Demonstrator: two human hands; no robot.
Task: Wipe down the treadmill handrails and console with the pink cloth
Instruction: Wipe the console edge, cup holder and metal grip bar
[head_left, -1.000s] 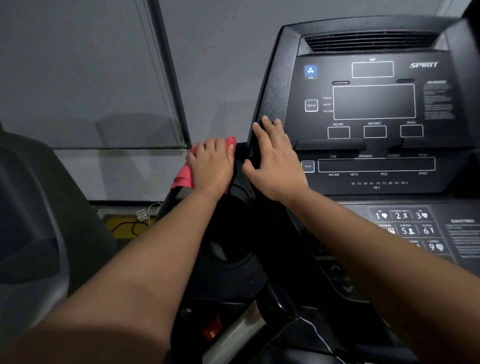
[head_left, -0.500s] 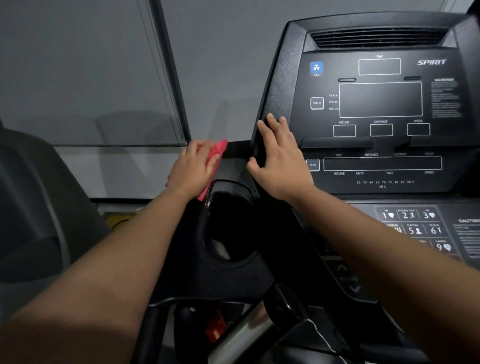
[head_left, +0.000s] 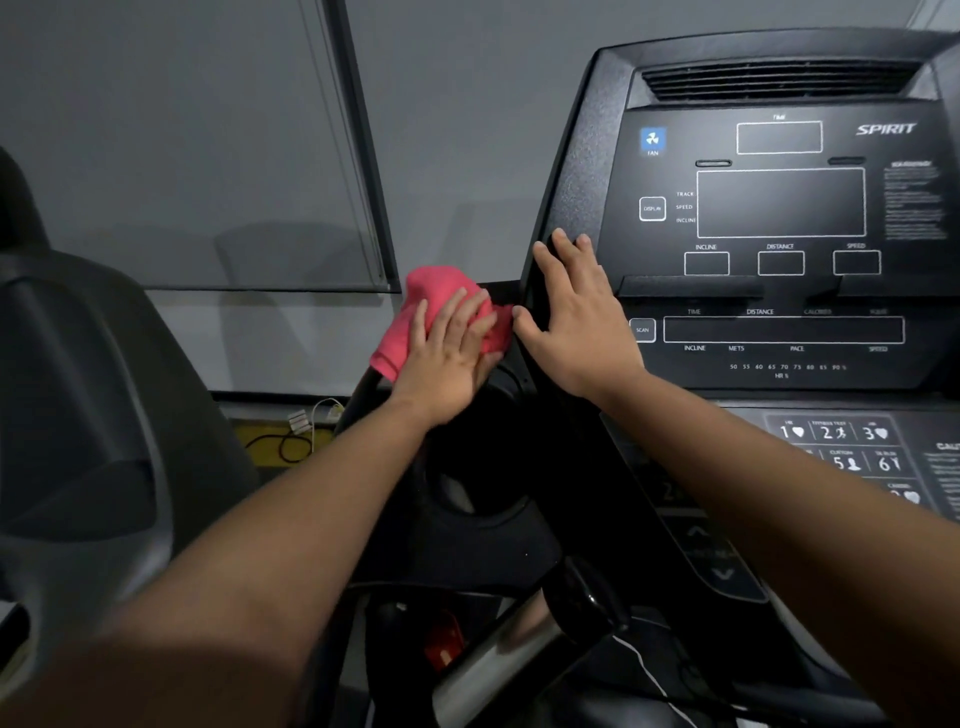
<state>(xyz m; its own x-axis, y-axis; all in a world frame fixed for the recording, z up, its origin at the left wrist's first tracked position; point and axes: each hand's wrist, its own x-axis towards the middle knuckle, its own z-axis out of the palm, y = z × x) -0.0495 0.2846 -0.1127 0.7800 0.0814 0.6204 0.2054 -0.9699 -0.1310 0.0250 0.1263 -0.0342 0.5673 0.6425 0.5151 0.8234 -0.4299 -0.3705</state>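
Observation:
The black treadmill console (head_left: 779, 208) fills the right half of the view, its displays dark. A bunched pink cloth (head_left: 415, 312) lies on the black ledge just left of the console, above a round cup holder (head_left: 478, 467). My left hand (head_left: 449, 353) presses flat on the cloth with its fingers straight and spread. My right hand (head_left: 576, 317) rests flat against the console's left edge, fingers straight and pointing up. A silver handrail bar (head_left: 498, 670) runs across the bottom centre.
A grey wall with a dark vertical strip (head_left: 363, 145) stands behind. A neighbouring grey machine (head_left: 78, 415) occupies the left side. On the floor below lies a yellow patch with cables (head_left: 285, 441). A numbered keypad (head_left: 852, 452) sits at lower right.
My left hand has slid the pink cloth left off the ledge and back right toward the console's edge, with more cloth now showing above the fingers. My right hand has stayed put.

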